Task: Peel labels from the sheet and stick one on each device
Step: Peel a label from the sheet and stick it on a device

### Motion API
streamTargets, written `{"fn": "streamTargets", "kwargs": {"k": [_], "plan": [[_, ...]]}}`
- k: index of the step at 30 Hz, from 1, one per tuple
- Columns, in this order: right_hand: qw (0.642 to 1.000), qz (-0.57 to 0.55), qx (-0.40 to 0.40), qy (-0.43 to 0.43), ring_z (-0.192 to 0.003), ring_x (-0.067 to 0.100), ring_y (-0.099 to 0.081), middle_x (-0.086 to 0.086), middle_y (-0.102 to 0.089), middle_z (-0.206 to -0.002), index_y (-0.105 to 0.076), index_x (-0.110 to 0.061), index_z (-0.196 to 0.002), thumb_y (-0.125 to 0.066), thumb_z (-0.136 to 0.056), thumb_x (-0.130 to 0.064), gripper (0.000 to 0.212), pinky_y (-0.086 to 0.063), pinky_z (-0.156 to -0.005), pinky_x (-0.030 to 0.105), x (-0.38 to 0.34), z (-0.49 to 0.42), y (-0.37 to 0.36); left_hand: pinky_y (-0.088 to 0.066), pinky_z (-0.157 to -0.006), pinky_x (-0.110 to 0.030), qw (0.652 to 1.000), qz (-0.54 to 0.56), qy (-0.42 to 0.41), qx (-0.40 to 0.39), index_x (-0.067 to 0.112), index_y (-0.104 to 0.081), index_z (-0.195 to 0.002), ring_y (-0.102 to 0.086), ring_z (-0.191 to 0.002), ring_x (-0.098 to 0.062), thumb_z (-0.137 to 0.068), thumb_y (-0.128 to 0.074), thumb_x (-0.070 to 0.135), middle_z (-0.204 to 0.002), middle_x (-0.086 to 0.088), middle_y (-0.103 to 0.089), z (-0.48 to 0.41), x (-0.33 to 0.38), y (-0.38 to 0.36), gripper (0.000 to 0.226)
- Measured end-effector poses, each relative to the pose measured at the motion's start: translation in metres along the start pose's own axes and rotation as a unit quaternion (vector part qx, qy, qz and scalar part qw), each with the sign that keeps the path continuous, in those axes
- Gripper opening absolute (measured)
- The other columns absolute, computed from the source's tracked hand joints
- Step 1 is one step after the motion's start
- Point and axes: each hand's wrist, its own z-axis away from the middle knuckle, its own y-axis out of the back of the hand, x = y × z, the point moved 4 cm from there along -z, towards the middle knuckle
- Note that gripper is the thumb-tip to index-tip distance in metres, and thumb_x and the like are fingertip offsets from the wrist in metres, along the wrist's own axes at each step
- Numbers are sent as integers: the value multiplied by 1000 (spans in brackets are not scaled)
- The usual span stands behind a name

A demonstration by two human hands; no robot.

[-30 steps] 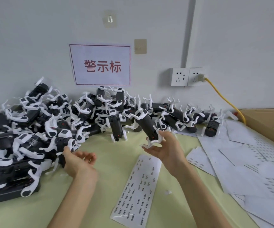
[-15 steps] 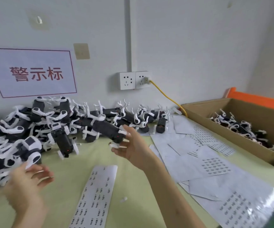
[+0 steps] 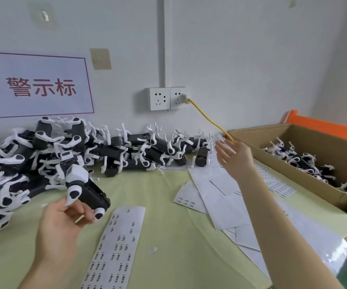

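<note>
The left hand (image 3: 64, 222) is gripping a device (image 3: 85, 188) for labelling; the right hand (image 3: 236, 155), open and empty, is reaching toward the box (image 3: 293, 184).

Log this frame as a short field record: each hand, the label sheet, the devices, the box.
left hand: grips a black-and-white device pulled from the pile
right hand: open, empty, stretched toward the cardboard box
label sheet: flat on the green table, between the arms, partly used
device pile: heaped along the wall, left and centre
box contents: more devices
spent sheets: scattered beside the box
</note>
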Motion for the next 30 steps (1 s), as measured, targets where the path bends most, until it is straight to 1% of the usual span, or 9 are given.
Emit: {"fn": "streamTargets", "kwargs": {"k": [5, 8, 11, 13, 18, 22, 26, 28, 30], "plan": [[993, 67, -96, -24, -82, 20, -73, 6, -78, -96, -68, -11, -113, -48, -100, -18, 25, -52, -78, 28, 60, 49, -59, -58, -66, -37, 999, 29, 18, -7, 12, -52, -57, -55, -55, -26, -104, -36, 25, -57, -13, -51, 5, -1, -6, 52], [968, 159, -193, 3, -80, 16, -74, 3, -78, -97, -71, -16, -114, -54, -95, -31, 30, -52, -77, 29, 107, 89, -94, -45, -73, -44, 998, 41, 38, 6, 10, -50, -62, -52, -58, -25, -104, -38, 26, -60, -12, -49, 5, 0, -7, 46], [864, 346, -363, 31, -111, 7, -67, -10, -69, -123, -65, -32, -127, -61, -89, -52, 43, -50, -93, 30, 165, 129, -115, -44, -72, -43, 997, 63, 52, 9, 10, -47, -67, -49, -60, -25, -103, -41, 30, -60, -10, -47, 4, 3, -3, 41], [808, 412, -420, 21, -120, 1, -59, -15, -59, -131, -55, -38, -135, -69, -88, -50, 51, -48, -98, 28, 195, 145, -117, -46, -73, -43, 996, 76, 56, 4, 11, -46, -67, -49, -63, -27, -104, -41, 32, -61, -9, -46, 3, 4, 0, 44], [817, 437, -359, 111, -114, 4, -61, -9, -60, -126, -59, -36, -127, -81, -86, -33, 47, -54, -97, 34, 204, 147, -113, -43, -73, -39, 989, 119, 92, -7, 14, -49, -64, -49, -59, -22, -106, -42, 40, -62, -7, -45, 1, 1, 4, 50], [807, 438, -354, 180, -109, 0, -61, -13, -58, -120, -60, -40, -115, -86, -76, -36, 46, -52, -88, 17, 196, 149, -108, -44, -71, -38, 994, 60, 96, 5, 15, -52, -68, -53, -62, -21, -106, -44, 45, -63, -6, -50, 0, 0, 0, 49], [782, 450, -340, 266, -107, 3, -59, -19, -54, -115, -59, -44, -112, -80, -70, -50, 46, -48, -84, 13, 191, 155, -111, -47, -84, -41, 996, 44, 82, 10, 21, -61, -70, -56, -93, -33, -110, -39, 32, -83, -8, -55, -3, 2, 4, 46], [762, 465, -340, 298, -107, 5, -57, -19, -53, -114, -60, -45, -117, -79, -73, -52, 48, -44, -81, 11, 192, 157, -111, -49, -88, -44, 995, 37, 88, -27, 19, -75, -91, -58, -107, -39, -111, -34, 34, -109, -19, -66, -2, 5, 3, 48], [753, 472, -345, 303, -108, 6, -56, -19, -51, -116, -58, -47, -124, -76, -77, -55, 51, -43, -79, 10, 193, 158, -110, -50, -92, -48, 992, 41, 101, -58, 16, -70, -125, -63, -113, -40, -107, -36, 49, -132, -21, -65, 1, 5, 0, 51]]}}
